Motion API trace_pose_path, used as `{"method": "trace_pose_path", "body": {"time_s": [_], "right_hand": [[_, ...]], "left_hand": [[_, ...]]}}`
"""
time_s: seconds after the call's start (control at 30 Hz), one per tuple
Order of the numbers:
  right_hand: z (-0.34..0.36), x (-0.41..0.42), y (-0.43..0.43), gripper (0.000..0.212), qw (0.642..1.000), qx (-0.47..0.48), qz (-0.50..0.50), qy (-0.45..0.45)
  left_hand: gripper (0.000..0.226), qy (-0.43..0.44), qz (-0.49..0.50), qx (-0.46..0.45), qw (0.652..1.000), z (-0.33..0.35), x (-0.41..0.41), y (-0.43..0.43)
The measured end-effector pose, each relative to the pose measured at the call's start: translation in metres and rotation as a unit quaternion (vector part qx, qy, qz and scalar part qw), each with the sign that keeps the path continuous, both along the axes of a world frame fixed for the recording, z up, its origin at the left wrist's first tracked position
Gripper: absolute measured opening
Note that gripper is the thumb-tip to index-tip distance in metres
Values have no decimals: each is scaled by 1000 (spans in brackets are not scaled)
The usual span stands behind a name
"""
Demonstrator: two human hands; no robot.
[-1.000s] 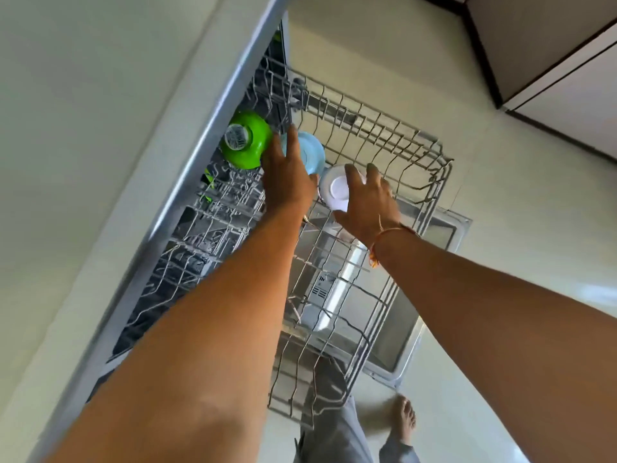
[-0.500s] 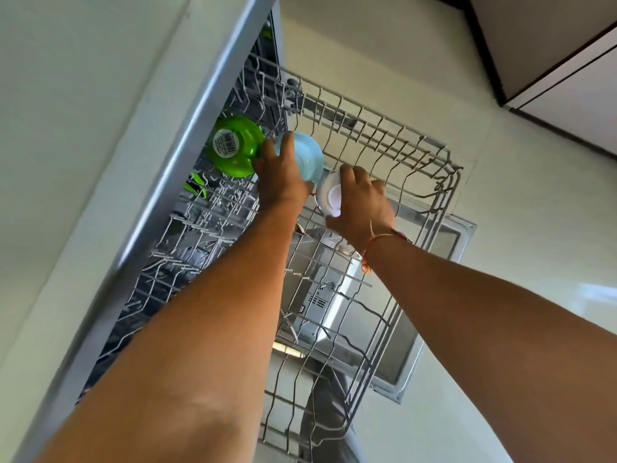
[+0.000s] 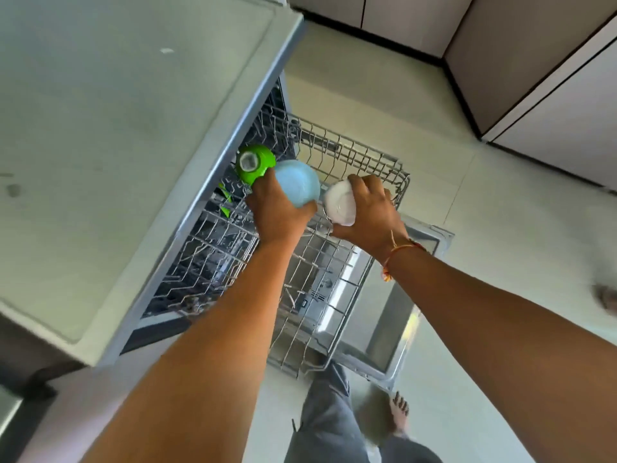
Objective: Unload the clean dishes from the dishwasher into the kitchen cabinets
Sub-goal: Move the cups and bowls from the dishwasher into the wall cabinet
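Observation:
The dishwasher's wire rack (image 3: 364, 158) is pulled out from under the counter. My left hand (image 3: 277, 212) grips an upturned light blue bowl (image 3: 297, 182), held just above the rack. My right hand (image 3: 367, 212) grips an upturned white bowl (image 3: 340, 202) beside it, to the right. A green bowl (image 3: 255, 162) with a label on its base sits upside down in the rack, right behind the blue bowl and partly under the counter edge.
A pale counter (image 3: 117, 145) overhangs the rack on the left. The open dishwasher door (image 3: 400, 329) lies below the rack. Cabinet fronts (image 3: 534, 78) stand across the tiled floor at the right. My bare foot (image 3: 399, 412) and trouser leg are below.
Both hands have lifted their bowls up and slightly right from the rack. The view has pulled back, so more of the counter and floor shows.

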State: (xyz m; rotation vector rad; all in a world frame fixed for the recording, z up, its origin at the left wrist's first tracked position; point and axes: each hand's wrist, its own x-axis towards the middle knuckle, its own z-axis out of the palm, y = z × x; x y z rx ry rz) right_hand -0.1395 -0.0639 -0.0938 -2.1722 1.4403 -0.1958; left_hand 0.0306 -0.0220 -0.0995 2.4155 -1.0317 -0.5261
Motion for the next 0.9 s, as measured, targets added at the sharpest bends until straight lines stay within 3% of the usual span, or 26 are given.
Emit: {"method": "trace_pose_path", "body": {"time_s": [0.27,0.5,0.7,0.9], "right_hand": [[124,-64,59,101,992,-83,51,-74],[223,-63,134,101,956,-157,176,-172],[283,-2,233,91,899,-160,267,-309],[336,68,344,90,836,-144,367,-381]], "left_hand": [[99,-55,36,-85,994,121,-66,121],[102,-93,121,-176,973,208,-105,242],[102,-158,254,-255,920,283,-89,361],[95,-250,382,-266,849,346,-64,498]]}}
